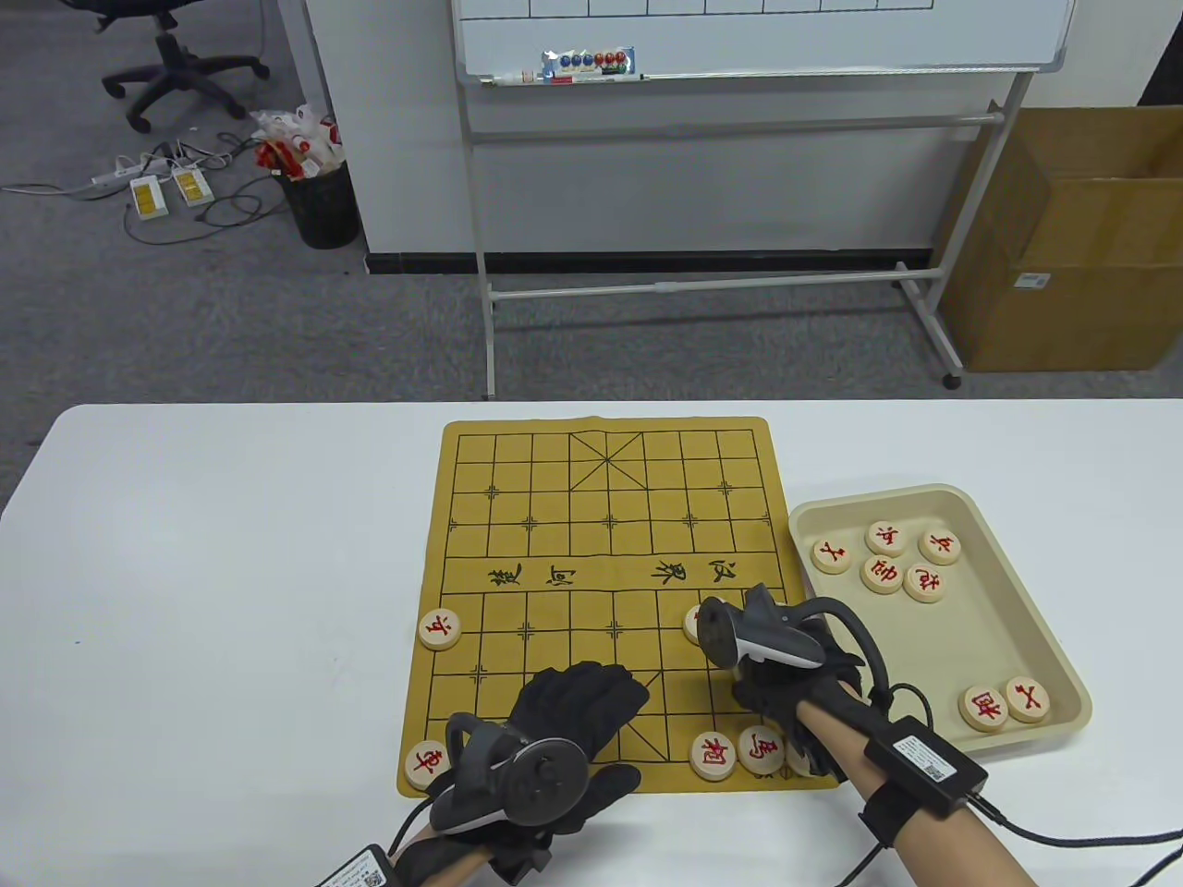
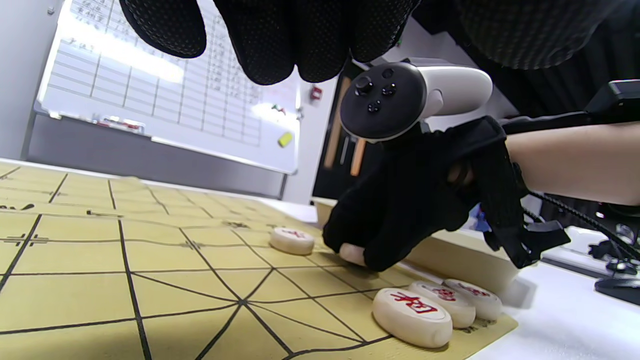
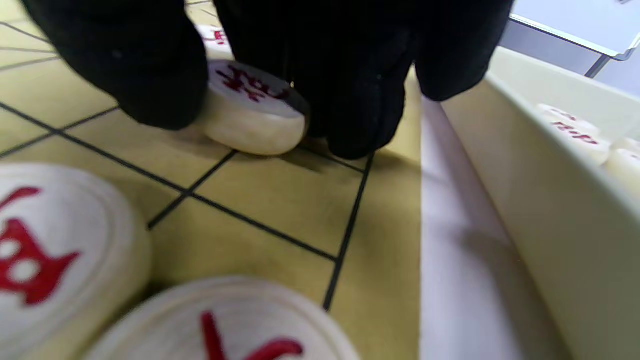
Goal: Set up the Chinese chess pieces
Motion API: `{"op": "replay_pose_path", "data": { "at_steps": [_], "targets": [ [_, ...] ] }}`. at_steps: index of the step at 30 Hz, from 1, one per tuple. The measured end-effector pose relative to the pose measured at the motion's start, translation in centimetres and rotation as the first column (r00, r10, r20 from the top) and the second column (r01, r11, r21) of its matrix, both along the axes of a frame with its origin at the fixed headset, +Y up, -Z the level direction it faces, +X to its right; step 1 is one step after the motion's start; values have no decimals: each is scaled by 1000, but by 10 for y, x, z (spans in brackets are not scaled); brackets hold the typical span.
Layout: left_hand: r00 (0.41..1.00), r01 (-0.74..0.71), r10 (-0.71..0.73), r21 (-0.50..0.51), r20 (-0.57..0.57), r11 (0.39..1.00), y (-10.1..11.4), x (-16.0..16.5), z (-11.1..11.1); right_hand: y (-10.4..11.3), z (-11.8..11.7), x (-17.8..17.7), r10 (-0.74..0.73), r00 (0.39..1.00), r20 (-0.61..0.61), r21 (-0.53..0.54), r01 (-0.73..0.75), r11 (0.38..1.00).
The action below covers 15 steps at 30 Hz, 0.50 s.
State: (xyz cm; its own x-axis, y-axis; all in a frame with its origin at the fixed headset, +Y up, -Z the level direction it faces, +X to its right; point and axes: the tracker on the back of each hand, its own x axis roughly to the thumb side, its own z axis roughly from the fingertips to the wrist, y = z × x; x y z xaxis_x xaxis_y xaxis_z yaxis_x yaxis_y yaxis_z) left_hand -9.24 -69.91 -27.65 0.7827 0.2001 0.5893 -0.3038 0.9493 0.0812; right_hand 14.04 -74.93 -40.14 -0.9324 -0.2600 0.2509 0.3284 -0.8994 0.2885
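Red characters mark each piece (image 3: 250,107) the right hand (image 1: 786,679) pinches on the board (image 1: 554,554); its writing is blurred. Left hand (image 1: 564,730) rests flat, fingers straight, holding nothing.

Your left hand (image 1: 578,716) lies palm down, fingers straight and spread forward, thumb out to the side, nothing gripped; tracker (image 1: 518,781) on its back. Your right hand (image 1: 786,688) is arched over, fingers (image 3: 360,100) curled down, thumb and fingers pinching a piece (image 3: 250,112) between them; forearm bare, strapped box (image 1: 924,762) at the wrist
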Motion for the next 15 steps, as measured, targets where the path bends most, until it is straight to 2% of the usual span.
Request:
{"op": "replay_pose_path", "data": {
  "at_steps": [4,7,11,15],
  "targets": [
    [1000,6,-6,-2,0,1000,0,0,0,-3,3,-3,54,998,-11,15,-54,998],
    [1000,5,-5,-2,-1,1000,0,0,0,6,5,-2,37,999,-15,32,-37,999],
    [1000,7,-7,-2,-3,1000,0,0,0,43,5,16,-88,995,38,97,84,992],
    [1000,12,-12,1,-3,1000,0,0,0,75,2,50,-113,987,111,152,95,984]
  ]
}}
